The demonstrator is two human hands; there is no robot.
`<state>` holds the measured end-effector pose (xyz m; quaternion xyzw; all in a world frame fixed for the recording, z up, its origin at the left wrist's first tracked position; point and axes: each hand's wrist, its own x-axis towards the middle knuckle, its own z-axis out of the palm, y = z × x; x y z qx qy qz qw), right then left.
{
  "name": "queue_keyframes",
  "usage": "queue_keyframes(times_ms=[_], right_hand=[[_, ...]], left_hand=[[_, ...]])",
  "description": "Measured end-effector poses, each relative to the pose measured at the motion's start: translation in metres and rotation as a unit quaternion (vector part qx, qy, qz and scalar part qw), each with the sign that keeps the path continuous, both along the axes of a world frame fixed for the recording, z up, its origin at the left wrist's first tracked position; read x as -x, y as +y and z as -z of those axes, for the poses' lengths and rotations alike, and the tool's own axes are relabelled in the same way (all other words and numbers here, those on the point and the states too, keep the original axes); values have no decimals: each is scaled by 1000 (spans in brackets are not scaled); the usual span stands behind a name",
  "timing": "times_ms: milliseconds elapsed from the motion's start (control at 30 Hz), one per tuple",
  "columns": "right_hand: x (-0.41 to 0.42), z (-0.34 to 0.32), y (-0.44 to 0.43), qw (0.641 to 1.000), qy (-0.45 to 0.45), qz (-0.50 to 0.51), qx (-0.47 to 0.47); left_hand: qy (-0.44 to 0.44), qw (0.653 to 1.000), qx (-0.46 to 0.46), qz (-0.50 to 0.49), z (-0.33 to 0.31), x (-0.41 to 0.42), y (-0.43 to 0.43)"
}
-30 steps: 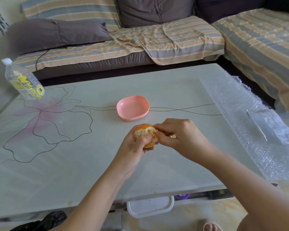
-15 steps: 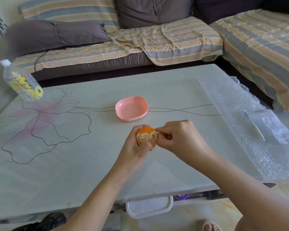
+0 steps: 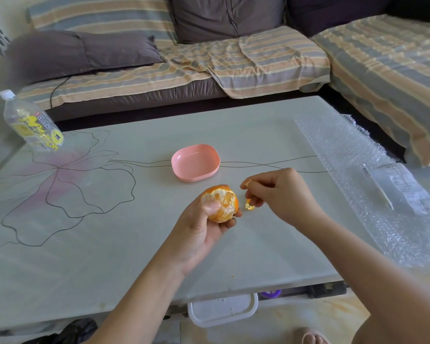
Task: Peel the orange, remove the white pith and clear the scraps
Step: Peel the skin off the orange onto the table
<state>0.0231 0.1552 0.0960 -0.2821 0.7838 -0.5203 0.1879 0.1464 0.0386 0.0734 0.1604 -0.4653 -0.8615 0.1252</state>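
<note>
A white plastic box [image 3: 221, 311] showed below the near edge of the tabletop [image 3: 109, 256], a smooth pale slab printed with one large flower in thin black line and faint pink.

Above it, the left hand [image 3: 199, 234] held one orange [image 3: 221, 202], grip clamped round the fruit with the thumb pressed on its top. Most of the side facing the camera was bare, showing pale, pith-streaked segments. Rind remained along the far and lower edges.

Just to the right, apart from the fruit, the right hand [image 3: 283, 194] had its grip closed on the peel scraps [image 3: 248, 207], with two small orange bits visible at the fingers.

Beyond the hands stood one pink dish [image 3: 196, 160], shallow and round-cornered, with a matte plastic look.

Along the right edge lay a sheet of clear bubble wrap [image 3: 345, 150]. On it rested one thin white stick [image 3: 380, 192] and a clear printed packet [image 3: 407, 192] whose writing was too small to read.

At the far left corner stood one clear plastic bottle [image 3: 32, 125] with a white cap. Its yellow label carried characters too blurred to make out.

Behind the tabletop ran a sofa [image 3: 258, 58] draped in striped orange-and-grey cloth, with grey cushions [image 3: 80, 53].
</note>
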Motion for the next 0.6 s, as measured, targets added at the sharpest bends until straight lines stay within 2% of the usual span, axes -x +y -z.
queue_keyframes(times_ms=[67, 167, 233, 300, 367, 433, 500, 600], right_hand=[[13, 10, 0, 995, 64, 11, -71], [30, 27, 0, 959, 200, 12, -203], [37, 33, 3, 945, 233, 24, -227], [41, 33, 4, 942, 249, 42, -220], [38, 29, 3, 960, 228, 42, -157], [24, 18, 1, 982, 171, -7, -76], [7, 10, -1, 987, 139, -73, -41], [-3, 11, -3, 978, 166, -118, -41]], left_hand=[[-11, 999, -49, -19, -1, 0, 0], [-20, 992, -120, -36, -2, -1, -2], [-27, 991, -128, -30, -1, -1, -4], [-38, 992, -119, -27, 0, -2, -5], [-45, 992, -114, -27, 2, 0, -6], [-49, 994, -94, -24, 3, 1, -5], [-51, 997, -56, -21, 6, 2, -4], [-54, 998, 4, -21, 8, 3, -1]])
